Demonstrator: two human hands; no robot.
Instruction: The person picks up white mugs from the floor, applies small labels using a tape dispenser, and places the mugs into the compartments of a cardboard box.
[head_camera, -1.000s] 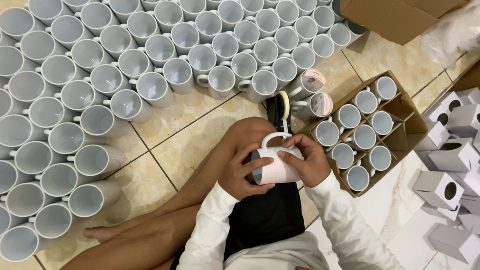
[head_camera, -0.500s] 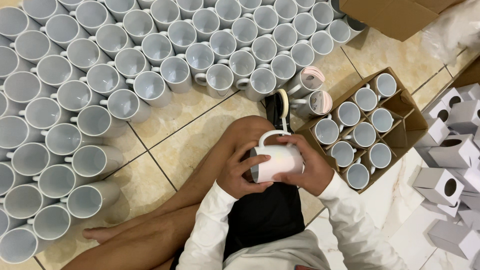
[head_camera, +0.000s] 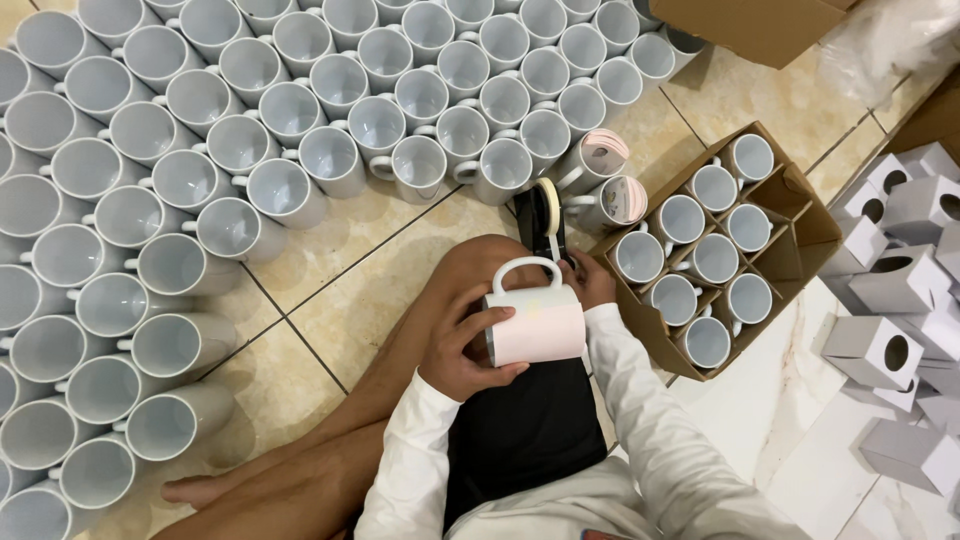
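I sit on a tiled floor with a white mug (head_camera: 536, 318) over my lap, lying on its side with a pale pink sheet wrapped around it and its handle up. My left hand (head_camera: 462, 342) grips the mug's left end. My right hand (head_camera: 593, 281) is off the mug, reaching to a tape dispenser (head_camera: 548, 215) with a yellowish roll just beyond my knee; whether it grips it I cannot tell. Two mugs with pink sheets inside (head_camera: 600, 178) stand past the dispenser.
Several rows of white mugs (head_camera: 290, 130) cover the floor ahead and to the left. A divided cardboard box (head_camera: 800, 225) with several mugs stands at right. Small white cartons (head_camera: 900, 300) pile up at far right. Another cardboard box (head_camera: 760, 25) lies top right.
My right hand has let go of the mug and moved up to the tape dispenser. The mug has turned onto its side and dropped slightly lower in my left hand.
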